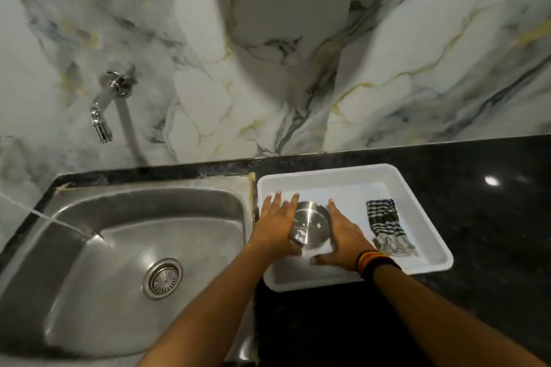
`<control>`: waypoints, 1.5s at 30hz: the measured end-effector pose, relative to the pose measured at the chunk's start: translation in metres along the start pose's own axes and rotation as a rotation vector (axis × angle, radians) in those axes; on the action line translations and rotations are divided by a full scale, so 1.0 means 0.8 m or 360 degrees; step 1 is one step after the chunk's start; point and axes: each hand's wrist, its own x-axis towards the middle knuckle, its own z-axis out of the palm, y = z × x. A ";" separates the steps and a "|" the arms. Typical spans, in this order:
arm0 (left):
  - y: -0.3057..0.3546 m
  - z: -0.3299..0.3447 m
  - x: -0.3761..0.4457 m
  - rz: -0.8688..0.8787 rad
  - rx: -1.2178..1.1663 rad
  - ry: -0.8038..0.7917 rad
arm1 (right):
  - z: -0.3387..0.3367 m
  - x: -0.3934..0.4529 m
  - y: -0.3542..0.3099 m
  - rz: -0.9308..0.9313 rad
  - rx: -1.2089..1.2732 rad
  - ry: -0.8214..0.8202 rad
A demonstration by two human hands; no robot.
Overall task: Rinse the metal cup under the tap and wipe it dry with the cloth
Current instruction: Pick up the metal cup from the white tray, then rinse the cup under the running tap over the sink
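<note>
Here the left hand (275, 225) and right hand (343, 234), fingers spread, flank the metal cup (310, 225) in the tray (417, 202), partly hiding its sides; contact unclear

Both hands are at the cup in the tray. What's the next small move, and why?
Probably close both hands on the metal cup and lift it left toward the tap. The left hand and right hand flank it with fingers flat, and it sits in the white tray, not yet rinsed.

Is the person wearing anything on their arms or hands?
Only on one wrist. The right hand has a band around its wrist, mostly black with yellow and red stripes. The left hand has nothing on it. Both arms are bare, with no sleeves, gloves or rings that show.
</note>
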 end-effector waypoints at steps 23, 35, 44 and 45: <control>-0.193 -0.185 -0.118 0.0250 -0.0529 0.0293 | -0.013 0.028 -0.245 -0.0465 0.0443 0.0321; -0.338 -0.285 -0.169 -0.0435 -0.0225 0.1437 | 0.065 0.065 -0.414 -0.0445 0.0639 0.0490; -0.382 -0.309 -0.111 -0.0433 -0.0048 0.1206 | 0.094 0.106 -0.469 -0.0489 0.0614 0.0399; -0.388 -0.307 -0.106 -0.0422 -0.0027 0.1195 | 0.096 0.112 -0.471 -0.0483 0.0617 0.0395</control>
